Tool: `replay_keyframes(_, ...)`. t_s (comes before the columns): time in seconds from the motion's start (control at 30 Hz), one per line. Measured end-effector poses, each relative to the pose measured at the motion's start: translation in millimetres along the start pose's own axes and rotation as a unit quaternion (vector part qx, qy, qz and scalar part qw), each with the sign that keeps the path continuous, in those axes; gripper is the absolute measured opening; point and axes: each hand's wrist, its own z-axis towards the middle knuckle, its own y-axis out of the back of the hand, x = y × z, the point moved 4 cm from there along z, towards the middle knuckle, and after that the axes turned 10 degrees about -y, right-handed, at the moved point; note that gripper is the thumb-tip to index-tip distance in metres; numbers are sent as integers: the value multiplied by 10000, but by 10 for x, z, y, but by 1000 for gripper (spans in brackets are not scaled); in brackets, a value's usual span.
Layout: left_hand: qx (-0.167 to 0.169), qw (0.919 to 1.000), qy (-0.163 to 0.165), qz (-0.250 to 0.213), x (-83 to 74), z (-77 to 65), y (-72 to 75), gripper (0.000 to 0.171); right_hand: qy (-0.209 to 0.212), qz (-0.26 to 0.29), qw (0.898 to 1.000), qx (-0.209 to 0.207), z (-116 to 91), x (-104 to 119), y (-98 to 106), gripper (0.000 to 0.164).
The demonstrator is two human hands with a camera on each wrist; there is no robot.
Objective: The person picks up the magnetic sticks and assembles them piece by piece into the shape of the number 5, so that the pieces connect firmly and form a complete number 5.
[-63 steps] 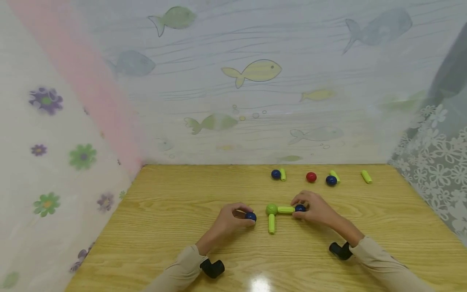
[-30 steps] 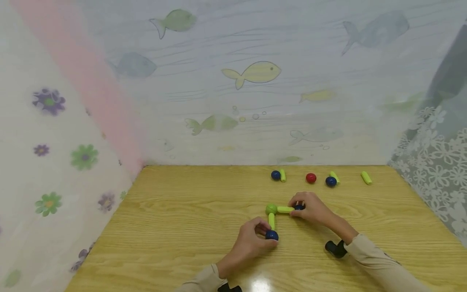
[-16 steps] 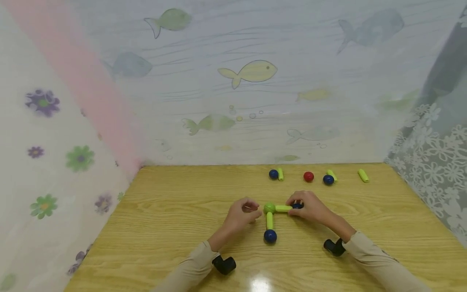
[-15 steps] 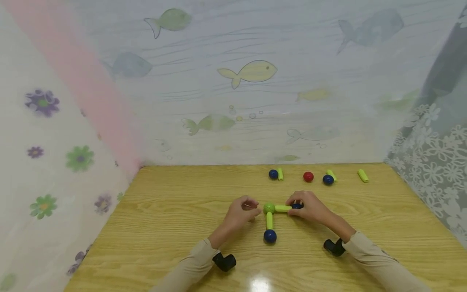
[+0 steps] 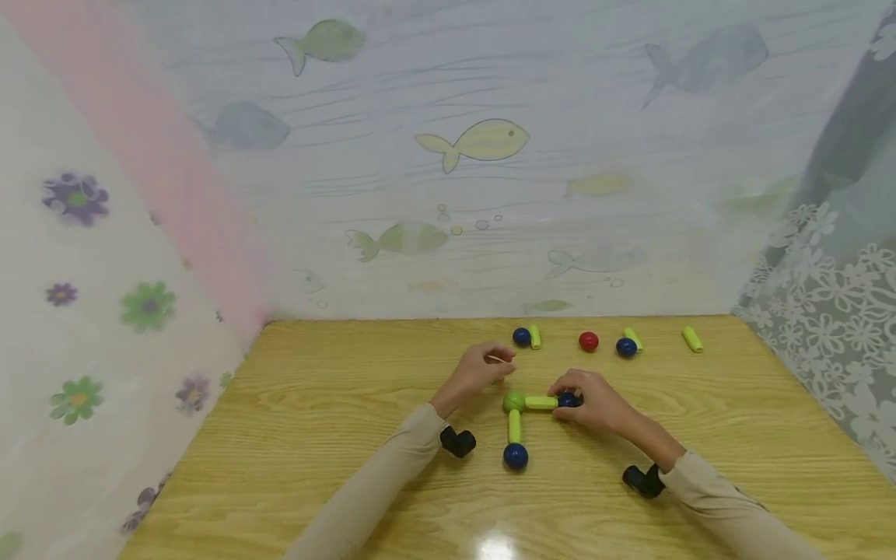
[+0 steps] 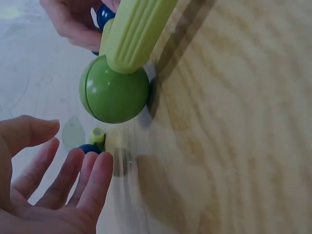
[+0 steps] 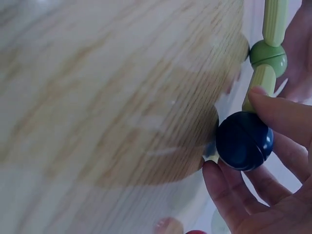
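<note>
On the wooden table lies an L-shaped piece: a green ball (image 5: 514,401) at the corner joins two yellow-green rods. One rod (image 5: 515,426) runs towards me and ends in a blue ball (image 5: 516,456). The other rod (image 5: 540,403) runs right to a second blue ball (image 7: 243,141). My right hand (image 5: 593,398) holds that second ball; in the right wrist view its thumb lies on the rod's end and its fingers curl behind the ball. My left hand (image 5: 479,372) is beyond the green ball, fingers loosely bent around nothing, apart from every piece.
At the table's back stand a blue ball (image 5: 522,337) beside a rod (image 5: 535,337), a red ball (image 5: 589,341), another blue ball (image 5: 626,347) in front of a rod (image 5: 633,338), and a lone rod (image 5: 692,339). A patterned wall (image 5: 420,179) rises behind the table.
My left hand brought a blue ball to the near rod's end, let go of it, then moved away towards the back of the table. My right hand has kept its hold.
</note>
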Motion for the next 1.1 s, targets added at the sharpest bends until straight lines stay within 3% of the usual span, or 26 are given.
replay_keyframes(0.13,279,9996,-36,38,35,45,-3,28,-24,163,9998,64,0,-10,-4,24)
replay_keyframes(0.37,933,9956,-47,-126,41,-76,-17,26,-353,694,9969,140,39,-128,131,23)
replay_keyframes(0.57,1427,9875,-431,506,-84,-218,-56,26,-353,533,9979,48,228,-205,288,27)
replay_keyframes(0.77,1473,9852,-499,724,-27,-258,-73,20,-543,262,9977,324,616,-205,345,32)
replay_keyframes(1.1,1261,9886,-280,779,-7,-287,-45,17,-460,-869,9935,570,1112,-247,226,48)
